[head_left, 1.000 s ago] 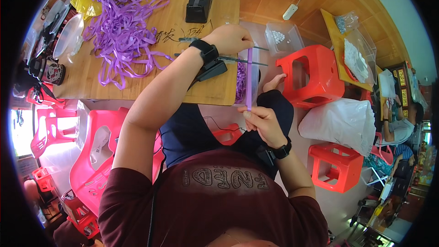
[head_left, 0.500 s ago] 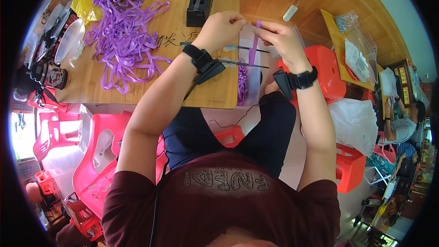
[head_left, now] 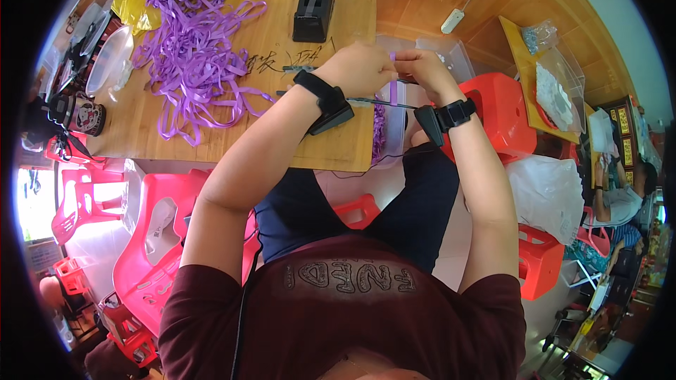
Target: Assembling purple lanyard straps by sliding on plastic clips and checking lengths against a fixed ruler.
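A short purple ribbon (head_left: 393,93) hangs over thin dark rods (head_left: 384,103) that stick out past the table's right edge. My right hand (head_left: 427,72) pinches the ribbon's upper end between thumb and fingers. Close beside it, my left hand (head_left: 358,69) is closed, its fingertips pressed together near the same ribbon; what they hold is hidden. Below the rods, a clear plastic bin (head_left: 396,134) contains cut purple pieces (head_left: 379,130). On the table to the left lies a big tangled heap of purple ribbon (head_left: 186,63), spilling from a yellow plastic bag (head_left: 134,3).
A black tape dispenser (head_left: 314,10) stands on the wooden table (head_left: 246,148), beyond my left hand. Red stools (head_left: 496,116) are at the right, near a white plastic bag (head_left: 546,186). Pink chairs (head_left: 134,267) stand at the left. Another person (head_left: 620,200) sits far right.
My hands have come closer together and lower, toward the rods. My left hand has moved right and now meets the ribbon beside my right hand. The view has shifted slightly.
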Tool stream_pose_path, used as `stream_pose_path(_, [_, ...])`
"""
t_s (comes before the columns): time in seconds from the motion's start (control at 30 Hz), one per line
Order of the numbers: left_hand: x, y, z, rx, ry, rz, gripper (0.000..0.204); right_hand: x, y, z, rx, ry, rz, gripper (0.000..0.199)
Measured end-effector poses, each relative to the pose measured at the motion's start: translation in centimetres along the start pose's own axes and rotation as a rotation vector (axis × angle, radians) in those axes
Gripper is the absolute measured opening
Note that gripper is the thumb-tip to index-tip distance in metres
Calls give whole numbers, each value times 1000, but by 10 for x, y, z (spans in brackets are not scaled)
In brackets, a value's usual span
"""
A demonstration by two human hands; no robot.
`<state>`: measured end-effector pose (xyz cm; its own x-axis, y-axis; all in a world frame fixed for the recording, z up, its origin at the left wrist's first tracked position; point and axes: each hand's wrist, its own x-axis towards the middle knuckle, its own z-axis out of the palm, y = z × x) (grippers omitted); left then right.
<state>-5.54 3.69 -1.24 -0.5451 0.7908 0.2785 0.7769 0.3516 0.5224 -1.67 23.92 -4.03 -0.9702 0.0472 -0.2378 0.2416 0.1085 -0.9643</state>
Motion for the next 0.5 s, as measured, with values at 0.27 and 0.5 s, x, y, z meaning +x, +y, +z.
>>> stream_pose_path(0.27, [5, 1, 4, 57, -165, -57, 30, -30, 51, -16, 299, -186, 64, 37])
stream_pose_path(0.5, [7, 3, 2, 20, -192, -46, 31, -60, 79, 19, 449, -217, -22, 33])
